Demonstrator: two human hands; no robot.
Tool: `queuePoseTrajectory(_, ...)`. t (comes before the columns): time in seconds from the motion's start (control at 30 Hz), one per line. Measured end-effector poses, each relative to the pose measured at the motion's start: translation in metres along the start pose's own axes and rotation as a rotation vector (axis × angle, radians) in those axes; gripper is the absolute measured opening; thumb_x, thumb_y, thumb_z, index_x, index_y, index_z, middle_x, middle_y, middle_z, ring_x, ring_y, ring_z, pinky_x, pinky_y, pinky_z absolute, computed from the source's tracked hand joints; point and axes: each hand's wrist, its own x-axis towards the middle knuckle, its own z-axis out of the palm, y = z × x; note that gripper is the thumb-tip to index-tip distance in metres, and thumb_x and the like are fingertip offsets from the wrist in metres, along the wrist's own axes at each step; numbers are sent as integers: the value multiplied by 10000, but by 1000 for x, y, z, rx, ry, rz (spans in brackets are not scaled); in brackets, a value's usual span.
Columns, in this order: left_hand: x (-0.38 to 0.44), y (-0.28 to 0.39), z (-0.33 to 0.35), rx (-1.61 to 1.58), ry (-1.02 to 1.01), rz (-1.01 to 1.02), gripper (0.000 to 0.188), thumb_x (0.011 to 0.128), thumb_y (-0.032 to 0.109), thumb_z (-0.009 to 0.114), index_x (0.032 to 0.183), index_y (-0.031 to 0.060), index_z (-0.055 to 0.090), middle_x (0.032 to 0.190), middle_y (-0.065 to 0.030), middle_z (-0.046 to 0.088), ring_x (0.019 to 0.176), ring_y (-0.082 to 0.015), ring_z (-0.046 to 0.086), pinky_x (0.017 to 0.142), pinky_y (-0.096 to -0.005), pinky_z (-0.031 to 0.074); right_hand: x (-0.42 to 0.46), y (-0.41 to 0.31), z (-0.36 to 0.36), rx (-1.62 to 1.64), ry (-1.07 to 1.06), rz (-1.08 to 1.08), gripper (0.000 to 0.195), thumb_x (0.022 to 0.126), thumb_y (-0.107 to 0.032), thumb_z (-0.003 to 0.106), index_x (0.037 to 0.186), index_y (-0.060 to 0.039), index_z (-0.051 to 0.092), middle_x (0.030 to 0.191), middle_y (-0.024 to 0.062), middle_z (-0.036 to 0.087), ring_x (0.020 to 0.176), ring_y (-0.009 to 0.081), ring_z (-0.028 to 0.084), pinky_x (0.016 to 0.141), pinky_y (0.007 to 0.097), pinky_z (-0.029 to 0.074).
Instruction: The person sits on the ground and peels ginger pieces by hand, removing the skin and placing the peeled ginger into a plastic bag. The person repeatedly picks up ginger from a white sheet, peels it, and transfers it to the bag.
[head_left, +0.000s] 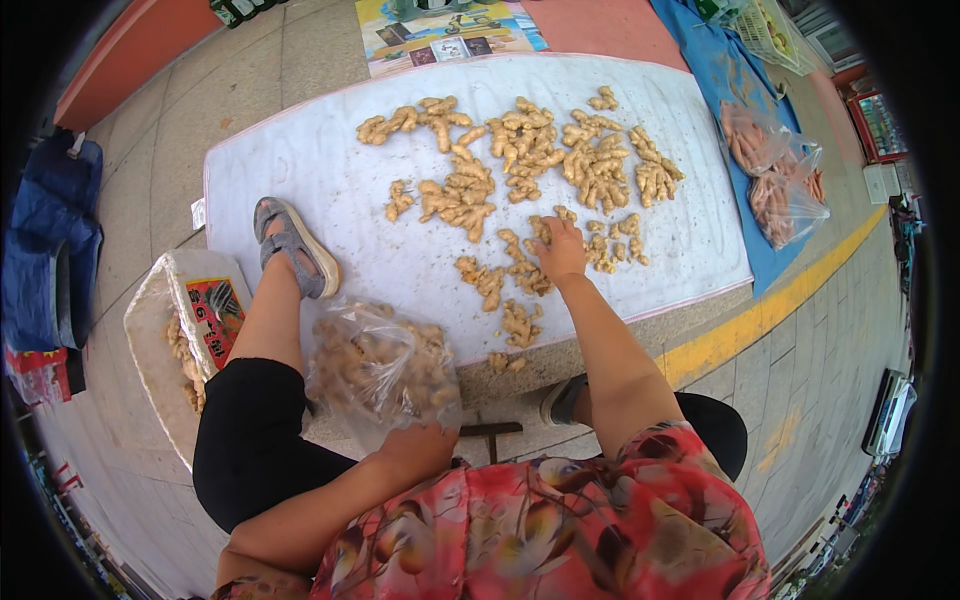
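Observation:
A clear plastic bag (382, 360) full of ginger stands at the near edge of the white cloth (300, 165). My left hand (422, 446) has its fingers closed on the bag's near edge. Out over the cloth, my right hand (561, 251) touches small ginger pieces; its fingertips are partly hidden, so any grip is unclear. Smaller ginger pieces (616, 246) lie just right of that hand, and a ginger root (484, 283) lies to its left. Larger ginger roots (459, 195) are spread in groups farther back. More pieces (519, 322) sit near the front edge.
At left, a white foam box (217, 262) holds ginger beside my sandalled foot (296, 244). Bags of reddish, carrot-like roots (780, 176) rest on a blue sheet (739, 180) at right. A dark blue bag (52, 240) stands far left. A yellow line (780, 307) crosses the paving.

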Motion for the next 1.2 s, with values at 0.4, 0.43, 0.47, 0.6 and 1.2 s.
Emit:
queuePoseTrajectory(0.4,-11,6,-21,40,138,30,223,874,169,557,1058,45,530,968,-213,588,860,-370,654,672,-466,545,-25,-64,-84,1632,-610,561,342,967,-229,560,1176,41,557,1090,155,644,890,227,658,788,390,557)
queuePoseTrajectory(0.43,-14,9,-30,-13,253,38,247,893,190,556,1086,39,527,982,-207,594,857,-346,658,682,-447,545,-33,-71,-98,1666,-723,487,321,966,-205,554,1196,19,558,1063,158,648,873,228,655,784,367,552)
queuePoseTrajectory(0.47,-16,12,-40,-66,364,49,272,912,212,555,1115,32,524,997,-200,600,853,-322,663,691,-428,545,-42,-77,-111,1699,-832,415,307,965,-180,548,1215,-3,560,1036,161,652,856,229,653,780,343,546)
queuePoseTrajectory(0.6,-20,14,-80,-982,436,121,375,986,318,504,1217,23,508,1078,-148,615,893,-211,656,757,-331,529,-86,-123,-165,1494,-838,264,286,968,-155,541,1203,4,578,1060,143,645,867,220,658,784,314,541)
queuePoseTrajectory(1.2,-36,-51,-63,159,439,-311,656,805,416,702,1275,8,495,1270,-165,519,1228,-308,457,1010,-412,360,-145,-125,-150,963,-798,359,274,964,-211,573,1104,23,604,897,83,645,787,160,654,697,272,537)
